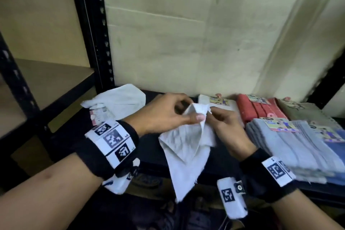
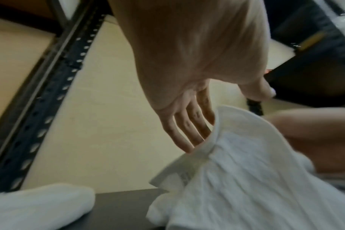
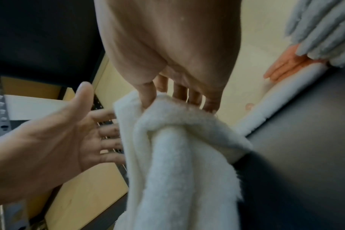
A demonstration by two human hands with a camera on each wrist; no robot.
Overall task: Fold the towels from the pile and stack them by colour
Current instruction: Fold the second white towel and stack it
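**shelf_guy:** ok so nearest the camera are both wrists with black bands and printed marker tags. Just past those, a white towel (image 1: 183, 147) is held up over the front edge of the dark shelf (image 1: 149, 136), its lower corner dangling below the edge.

**foldbot99:** who's got hold of it?

**shelf_guy:** both. The right hand (image 1: 226, 129) has its fingers curled round the top fold; the right wrist view shows the cloth bunched under those fingers. The left hand (image 1: 166, 115) meets it at the same top corner. In the head view the thumb looks pressed on the cloth, but in the wrist views its fingers look fairly straight with the thumb lifted off, so honestly I can't tell whether it's really pinching.

**foldbot99:** and further back?

**shelf_guy:** to the right, a grey stack (image 1: 283, 147) of folded towels with paper labels on top, and a blue stack (image 1: 336, 158) at its right side. Behind those, along the wall: a folded white stack (image 1: 220, 103), a red stack (image 1: 257, 110), and a beige one (image 1: 306, 112) at the far right. Back left is another loose white towel (image 1: 119, 99), crumpled, with a tag (image 1: 99, 115) at its near edge. Left of the black upright (image 1: 93, 30) there's a tan shelf board (image 1: 52, 82).
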